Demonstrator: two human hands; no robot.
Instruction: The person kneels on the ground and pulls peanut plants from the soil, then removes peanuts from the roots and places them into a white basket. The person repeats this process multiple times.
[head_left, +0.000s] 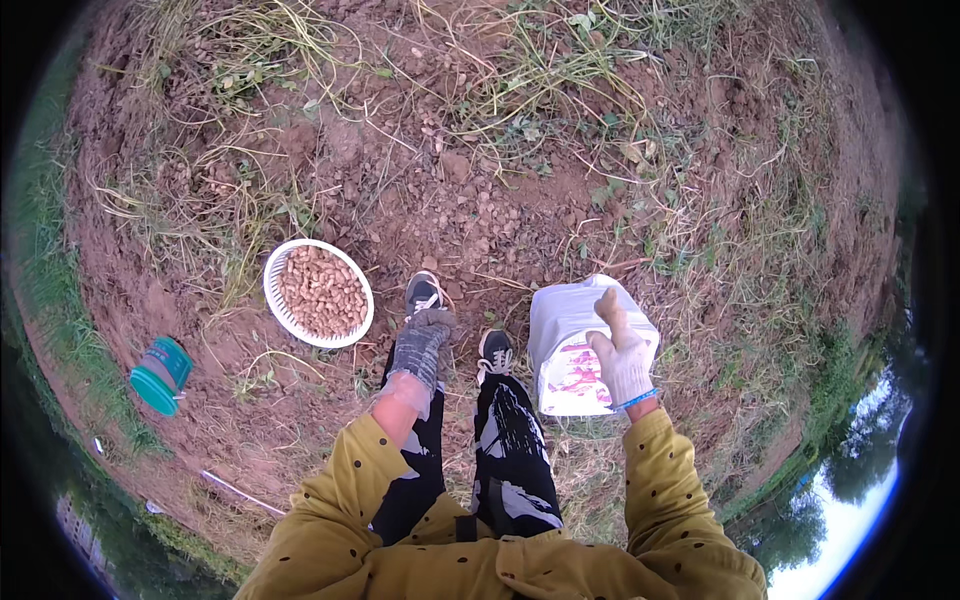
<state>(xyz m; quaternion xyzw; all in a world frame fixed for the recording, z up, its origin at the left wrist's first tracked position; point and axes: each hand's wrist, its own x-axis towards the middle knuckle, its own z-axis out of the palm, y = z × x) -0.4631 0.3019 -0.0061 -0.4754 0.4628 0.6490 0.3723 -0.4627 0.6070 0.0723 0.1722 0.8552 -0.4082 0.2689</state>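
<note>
My left hand (426, 347), in a dark grey knitted glove, hangs over my shoe with its fingers curled; whether anything is inside them cannot be seen. My right hand (624, 356), in a pale glove with soiled fingertips and a blue cuff edge, is over a white bag (566, 319) with pink and red print. Its thumb and a finger are spread apart, and nothing shows between them. The bag stands on the soil to the right of my feet. To the left of my feet, a round white plastic basket (366, 330) holds many unshelled peanuts (319, 292).
A green lidded container (163, 375) lies on the soil at the left. Pulled plants with yellowish stems (555, 82) are strewn over the reddish soil ahead and at both sides. A thin pale stick (241, 493) lies at the lower left. My shoes (496, 352) stand between basket and bag.
</note>
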